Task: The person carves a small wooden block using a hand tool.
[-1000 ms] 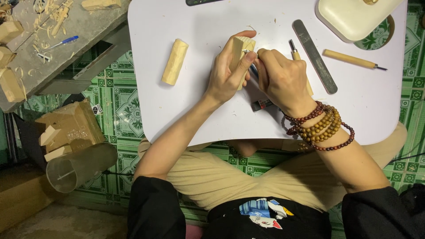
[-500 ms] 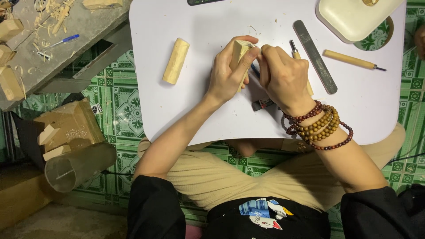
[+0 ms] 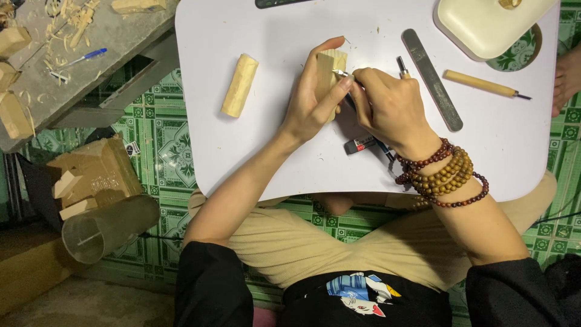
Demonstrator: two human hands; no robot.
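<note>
My left hand (image 3: 315, 103) grips a pale wooden block (image 3: 330, 65) upright over the white lap table (image 3: 272, 151). My right hand (image 3: 387, 106), with bead bracelets on its wrist, holds a thin carving knife (image 3: 346, 79); the blade tip rests on the block's upper right edge and the dark handle sticks out below the palm. A second, rounded piece of pale wood (image 3: 239, 85) lies on the table to the left of both hands.
On the table lie a grey flat file (image 3: 433, 79), a wooden-handled chisel (image 3: 484, 85), a small metal tool (image 3: 402, 66), an eraser-like block (image 3: 360, 144) and a cream lidded box (image 3: 490, 24). A bench with wood scraps (image 3: 54, 54) stands at left, a clear cylinder (image 3: 103, 227) below it.
Both hands stay on the block. The right hand has shifted slightly, working the knife tip along the block's top edge.
</note>
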